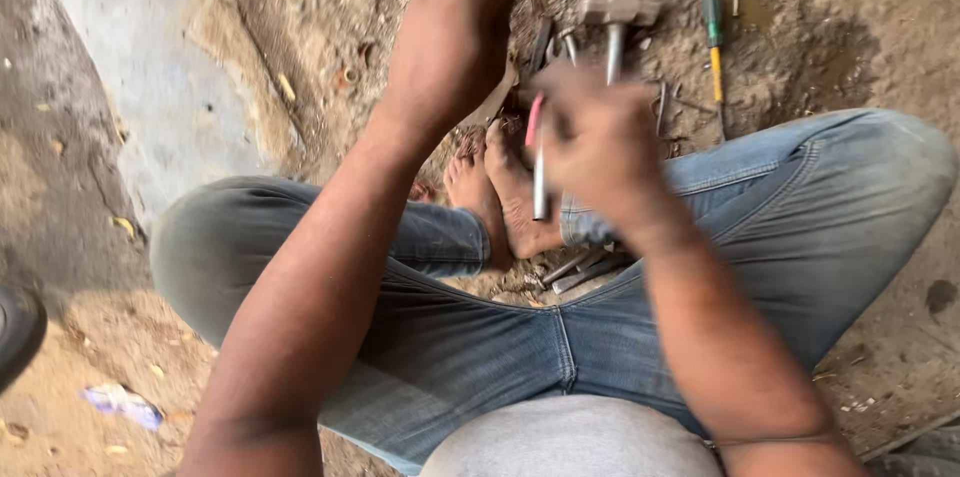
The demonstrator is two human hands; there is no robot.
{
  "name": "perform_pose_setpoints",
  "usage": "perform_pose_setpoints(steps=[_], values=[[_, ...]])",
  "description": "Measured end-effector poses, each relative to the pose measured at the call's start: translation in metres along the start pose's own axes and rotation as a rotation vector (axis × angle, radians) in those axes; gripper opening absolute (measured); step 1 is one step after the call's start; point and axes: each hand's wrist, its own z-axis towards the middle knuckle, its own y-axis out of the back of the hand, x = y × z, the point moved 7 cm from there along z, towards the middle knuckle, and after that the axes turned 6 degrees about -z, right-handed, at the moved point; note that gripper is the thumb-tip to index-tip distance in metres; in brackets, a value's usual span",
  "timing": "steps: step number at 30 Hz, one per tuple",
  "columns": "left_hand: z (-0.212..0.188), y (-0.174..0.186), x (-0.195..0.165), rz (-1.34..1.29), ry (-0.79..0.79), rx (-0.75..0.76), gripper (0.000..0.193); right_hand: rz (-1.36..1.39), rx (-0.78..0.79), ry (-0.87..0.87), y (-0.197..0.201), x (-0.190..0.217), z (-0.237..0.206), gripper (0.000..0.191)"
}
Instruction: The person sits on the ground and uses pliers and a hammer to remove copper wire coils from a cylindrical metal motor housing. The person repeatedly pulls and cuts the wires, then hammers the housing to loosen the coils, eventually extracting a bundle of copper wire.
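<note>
Head view looks down on a person sitting cross-legged on a dirt floor (860, 27) in blue jeans, bare feet (500, 192) tucked together between the knees. Right hand (600, 142) is raised above the feet, blurred, its fingers (565, 102) clenched around a thin tool with a pink grip and a silvery shaft (539, 172); the pink end pokes out at the top of the fist, and the shaft hangs straight down below the fingers, in front of the feet. Left hand (450, 42) stretches forward past the feet toward the ground; its fingers point away from the camera, so I cannot tell whether they grip anything. Just beyond both hands a metal hammer (618, 17) lies in the dirt, and two green-handled screwdrivers (712, 27) lie near it, to the right.
</note>
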Motion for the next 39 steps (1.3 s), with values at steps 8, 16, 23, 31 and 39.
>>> perform_pose_setpoints(steps=[8, 16, 23, 31, 39], values=[[-0.02, -0.018, 0.016, -0.966, 0.159, 0.162, 0.004, 0.744, -0.243, -0.237, -0.027, -0.039, 0.013, 0.013], [-0.011, -0.041, 0.011, -0.217, -0.098, 0.02, 0.016, 0.466, -0.41, -0.14, -0.005, -0.049, -0.004, 0.019], [-0.013, -0.042, 0.01, -0.464, 0.031, 0.193, 0.012, 0.846, -0.335, -0.251, -0.004, -0.056, 0.018, 0.027], [-0.02, -0.054, 0.024, -0.73, 0.372, 0.017, 0.041, 0.141, -0.663, -0.112, 0.032, -0.055, 0.002, 0.019], [-0.036, -0.065, 0.002, -0.838, 0.215, -0.198, 0.058, 1.451, -0.477, -0.548, -0.043, -0.033, -0.006, 0.025]])
